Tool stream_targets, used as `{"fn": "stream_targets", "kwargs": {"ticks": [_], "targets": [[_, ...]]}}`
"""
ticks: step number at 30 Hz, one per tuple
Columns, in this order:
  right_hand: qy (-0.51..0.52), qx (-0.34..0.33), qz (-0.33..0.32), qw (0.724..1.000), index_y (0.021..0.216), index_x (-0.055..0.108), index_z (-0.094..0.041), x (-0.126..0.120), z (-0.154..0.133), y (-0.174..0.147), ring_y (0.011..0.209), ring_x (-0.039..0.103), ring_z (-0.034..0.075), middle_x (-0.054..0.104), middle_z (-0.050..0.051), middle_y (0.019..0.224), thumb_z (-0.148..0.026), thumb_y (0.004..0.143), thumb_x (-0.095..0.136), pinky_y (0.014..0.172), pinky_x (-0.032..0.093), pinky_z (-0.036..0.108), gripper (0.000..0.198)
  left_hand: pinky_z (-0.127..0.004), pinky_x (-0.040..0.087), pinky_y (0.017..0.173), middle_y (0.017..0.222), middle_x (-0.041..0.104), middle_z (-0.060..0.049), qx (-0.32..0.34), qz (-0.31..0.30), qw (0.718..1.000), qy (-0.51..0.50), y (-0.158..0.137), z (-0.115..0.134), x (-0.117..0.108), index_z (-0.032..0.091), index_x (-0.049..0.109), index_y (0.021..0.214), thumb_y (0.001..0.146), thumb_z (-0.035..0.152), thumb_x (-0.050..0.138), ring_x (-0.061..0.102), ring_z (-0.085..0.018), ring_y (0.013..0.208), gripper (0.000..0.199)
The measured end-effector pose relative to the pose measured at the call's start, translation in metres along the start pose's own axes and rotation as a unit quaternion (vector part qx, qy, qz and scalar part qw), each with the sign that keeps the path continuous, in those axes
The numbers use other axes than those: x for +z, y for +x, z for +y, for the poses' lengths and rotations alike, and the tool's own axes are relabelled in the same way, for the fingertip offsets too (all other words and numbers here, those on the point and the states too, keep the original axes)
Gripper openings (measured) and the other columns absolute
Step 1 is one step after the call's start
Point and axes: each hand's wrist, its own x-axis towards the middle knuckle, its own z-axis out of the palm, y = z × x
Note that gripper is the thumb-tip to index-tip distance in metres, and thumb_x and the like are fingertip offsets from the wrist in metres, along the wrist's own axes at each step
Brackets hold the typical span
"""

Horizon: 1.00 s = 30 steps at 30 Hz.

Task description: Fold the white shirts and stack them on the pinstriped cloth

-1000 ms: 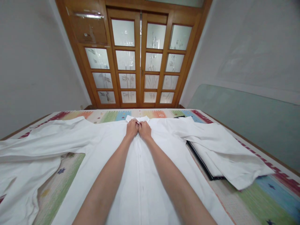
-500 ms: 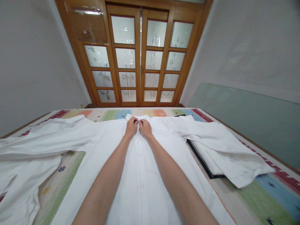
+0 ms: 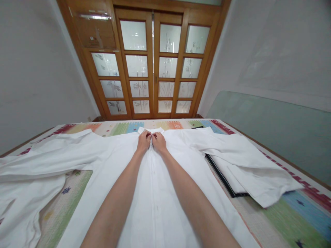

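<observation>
A white button-up shirt (image 3: 121,165) lies spread face up, its collar (image 3: 161,130) at the far end and its sleeves out to both sides. Just below the collar, my left hand (image 3: 144,140) pinches the left edge of the front opening. Close beside it, my right hand (image 3: 158,142) pinches the other edge, and the fingertips of both hands nearly meet. The button or buttonhole between them is too small and covered to make out. Down the middle runs the front placket (image 3: 156,206), lying flat between my forearms.
A colourful patterned cover (image 3: 287,217) lies under the shirt. Beneath the right sleeve sits a dark-edged flat item (image 3: 222,175) with white cloth on it. More white cloth (image 3: 23,206) lies at left. A pale green panel (image 3: 258,124) stands along the right wall; wooden glazed doors (image 3: 155,62) are beyond.
Both hands stay pinched at the collar with only slight finger movement. The whole view has shifted a little.
</observation>
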Motion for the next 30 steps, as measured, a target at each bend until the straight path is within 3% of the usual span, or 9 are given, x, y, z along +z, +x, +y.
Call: {"fn": "stream_targets", "kwargs": {"ticks": [10, 23, 30], "targets": [[0.013, -0.005, -0.002, 1.0, 0.104, 0.064, -0.022, 0.0023, 0.0034, 0.0, 0.104, 0.056, 0.016, 0.064, 0.004, 0.112, -0.016, 0.095, 0.035, 0.088, 0.041, 0.026, 0.031, -0.031, 0.048, 0.085, 0.084, 0.07, -0.003, -0.019, 0.003, 1.0, 0.011, -0.0022, 0.0004, -0.0004, 0.019, 0.064, 0.079, 0.077, 0.013, 0.051, 0.063, -0.018, 0.081, 0.014], [-0.007, 0.004, -0.014, 1.0, 0.1, 0.066, -0.019, 0.0002, 0.0015, 0.0, 0.099, 0.059, 0.017, 0.067, 0.006, 0.106, -0.019, 0.094, 0.043, 0.084, 0.042, 0.026, 0.023, -0.03, 0.05, 0.082, 0.084, 0.073, -0.003, -0.009, 0.005, 1.0, 0.017, -0.0044, 0.0013, -0.0015, 0.019, 0.069, 0.079, 0.076, 0.013, 0.053, 0.066, -0.017, 0.08, 0.018], [-0.011, -0.004, -0.025, 1.0, 0.1, 0.066, -0.02, -0.0019, 0.0014, 0.001, 0.101, 0.058, 0.017, 0.067, 0.006, 0.11, -0.013, 0.091, 0.038, 0.086, 0.043, 0.027, 0.03, -0.03, 0.052, 0.078, 0.081, 0.074, -0.005, -0.028, 0.028, 0.999, 0.033, -0.0054, 0.0064, 0.0004, 0.018, 0.071, 0.079, 0.082, 0.033, 0.059, 0.068, -0.018, 0.077, 0.019]]}}
